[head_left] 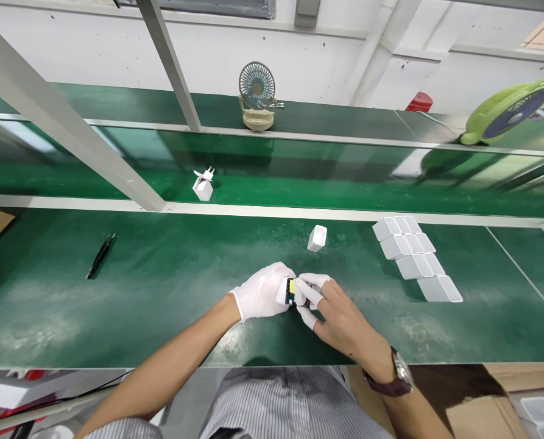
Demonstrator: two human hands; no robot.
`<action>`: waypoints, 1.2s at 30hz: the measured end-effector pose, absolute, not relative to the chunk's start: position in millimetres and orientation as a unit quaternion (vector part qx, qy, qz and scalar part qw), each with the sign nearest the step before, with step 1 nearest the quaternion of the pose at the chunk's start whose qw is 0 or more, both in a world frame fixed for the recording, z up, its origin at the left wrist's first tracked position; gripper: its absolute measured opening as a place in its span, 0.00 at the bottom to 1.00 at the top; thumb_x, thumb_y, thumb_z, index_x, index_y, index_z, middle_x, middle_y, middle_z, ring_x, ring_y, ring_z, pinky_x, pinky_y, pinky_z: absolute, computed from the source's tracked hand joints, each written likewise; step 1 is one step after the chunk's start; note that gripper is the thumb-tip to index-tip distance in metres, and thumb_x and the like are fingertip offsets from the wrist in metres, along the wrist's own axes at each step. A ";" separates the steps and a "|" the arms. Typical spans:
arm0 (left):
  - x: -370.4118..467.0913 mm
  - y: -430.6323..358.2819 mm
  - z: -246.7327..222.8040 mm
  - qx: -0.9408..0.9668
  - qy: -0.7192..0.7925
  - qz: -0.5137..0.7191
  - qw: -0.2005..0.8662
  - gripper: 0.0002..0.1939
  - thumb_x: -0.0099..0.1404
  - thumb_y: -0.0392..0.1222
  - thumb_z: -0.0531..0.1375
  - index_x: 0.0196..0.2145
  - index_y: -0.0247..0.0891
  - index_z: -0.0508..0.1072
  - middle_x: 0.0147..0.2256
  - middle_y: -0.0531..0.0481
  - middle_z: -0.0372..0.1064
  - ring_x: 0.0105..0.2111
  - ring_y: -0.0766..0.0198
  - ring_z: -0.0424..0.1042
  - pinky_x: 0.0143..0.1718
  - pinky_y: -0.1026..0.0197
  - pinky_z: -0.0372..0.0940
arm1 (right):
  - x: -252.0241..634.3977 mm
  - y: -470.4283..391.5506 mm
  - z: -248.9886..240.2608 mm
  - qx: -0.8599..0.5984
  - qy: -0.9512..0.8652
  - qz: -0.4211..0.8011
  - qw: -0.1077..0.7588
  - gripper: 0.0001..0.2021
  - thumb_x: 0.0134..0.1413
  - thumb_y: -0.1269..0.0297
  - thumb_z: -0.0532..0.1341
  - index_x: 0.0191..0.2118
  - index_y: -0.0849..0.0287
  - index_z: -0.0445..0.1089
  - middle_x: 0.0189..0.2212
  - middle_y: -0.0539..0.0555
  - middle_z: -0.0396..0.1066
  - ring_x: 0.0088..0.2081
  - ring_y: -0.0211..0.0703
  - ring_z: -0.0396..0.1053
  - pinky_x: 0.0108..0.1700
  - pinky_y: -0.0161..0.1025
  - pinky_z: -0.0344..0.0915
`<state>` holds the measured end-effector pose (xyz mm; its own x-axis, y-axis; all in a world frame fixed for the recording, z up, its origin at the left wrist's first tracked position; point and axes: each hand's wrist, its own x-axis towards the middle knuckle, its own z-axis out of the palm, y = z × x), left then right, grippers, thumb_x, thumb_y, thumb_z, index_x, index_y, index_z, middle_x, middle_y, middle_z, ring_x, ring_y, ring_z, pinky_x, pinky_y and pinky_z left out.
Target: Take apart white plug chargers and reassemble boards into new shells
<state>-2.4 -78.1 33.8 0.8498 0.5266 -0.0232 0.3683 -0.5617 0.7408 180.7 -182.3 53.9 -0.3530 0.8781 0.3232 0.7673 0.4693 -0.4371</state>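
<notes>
Charger part [291, 291], a small white shell with a yellow and dark insert showing at its open end, sits between both our hands just above the green bench [162, 305], near its front edge. In the head view we see our left hand [263, 292], gloved in white, wrapped around the white body from the left, while our right hand [326, 308], with white cots on its fingertips, pinches the exposed end from the right. Its long axis runs roughly left to right, from one hand to the other, and both are equally close. Beyond it stands a lone white casing [317, 238]; well to the right lie rows of white casings [415, 259]. Black tweezers [100, 255] lie far left.
</notes>
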 end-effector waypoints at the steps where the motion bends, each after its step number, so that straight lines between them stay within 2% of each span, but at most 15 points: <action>1: -2.4 -78.1 33.0 0.880 0.257 0.103 0.386 0.07 0.50 0.31 0.59 0.20 0.38 0.64 0.19 0.56 0.59 0.19 0.70 0.54 0.20 0.62 0.49 | 180.1 -182.3 53.8 -0.503 -0.818 0.096 0.261 0.25 0.63 0.73 0.58 0.65 0.59 0.58 0.51 0.65 0.65 0.53 0.56 0.66 0.51 0.55 0.72; 6: -1.7 -77.4 31.1 0.889 0.255 0.115 0.363 0.11 0.50 0.31 0.60 0.20 0.39 0.59 0.18 0.57 0.55 0.20 0.70 0.50 0.21 0.62 0.49 | 178.2 -182.2 52.7 -0.501 -0.821 0.081 0.263 0.25 0.63 0.75 0.58 0.64 0.61 0.58 0.50 0.65 0.66 0.52 0.57 0.66 0.51 0.56 0.71; 12: -1.4 -76.3 30.8 0.884 0.253 0.107 0.378 0.09 0.51 0.32 0.60 0.20 0.38 0.62 0.19 0.57 0.56 0.21 0.69 0.52 0.22 0.62 0.50 | 176.5 -181.3 51.7 -0.504 -0.811 0.105 0.277 0.26 0.64 0.75 0.57 0.65 0.57 0.56 0.50 0.64 0.66 0.50 0.55 0.67 0.48 0.54 0.72; 17: -0.4 -76.2 32.0 0.879 0.245 0.109 0.395 0.08 0.51 0.31 0.60 0.20 0.37 0.64 0.19 0.57 0.58 0.21 0.69 0.54 0.22 0.62 0.50 | 178.9 -182.1 47.0 -0.506 -0.804 0.139 0.279 0.27 0.64 0.73 0.58 0.67 0.53 0.55 0.53 0.63 0.65 0.53 0.55 0.66 0.52 0.55 0.71; 26: 0.0 -76.8 38.5 0.863 0.224 0.121 0.436 0.06 0.49 0.26 0.58 0.20 0.35 0.69 0.20 0.56 0.62 0.21 0.71 0.56 0.22 0.63 0.50 | 180.4 -187.9 42.3 -0.545 -0.761 0.191 0.297 0.37 0.65 0.67 0.59 0.72 0.51 0.40 0.56 0.64 0.65 0.56 0.57 0.67 0.52 0.58 0.73; 30: -1.6 -77.8 39.8 0.863 0.238 0.125 0.428 0.06 0.49 0.27 0.58 0.20 0.35 0.67 0.19 0.57 0.60 0.21 0.71 0.55 0.21 0.63 0.50 | 182.1 -192.1 46.6 -0.552 -0.764 0.167 0.290 0.35 0.65 0.65 0.60 0.72 0.53 0.43 0.58 0.65 0.63 0.58 0.58 0.66 0.53 0.58 0.73; 36: -2.0 -78.0 39.5 0.859 0.243 0.132 0.432 0.06 0.50 0.29 0.59 0.19 0.36 0.67 0.19 0.55 0.61 0.22 0.69 0.58 0.22 0.63 0.52 | 182.3 -191.3 43.7 -0.534 -0.781 0.112 0.304 0.34 0.64 0.68 0.60 0.71 0.54 0.46 0.55 0.64 0.68 0.58 0.58 0.65 0.55 0.61 0.71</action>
<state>-2.0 -78.0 39.5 0.8469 0.5314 0.0175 0.3029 -0.5092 0.8056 182.3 -191.3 43.7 -0.2453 0.9020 0.3553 0.7661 0.4049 -0.4991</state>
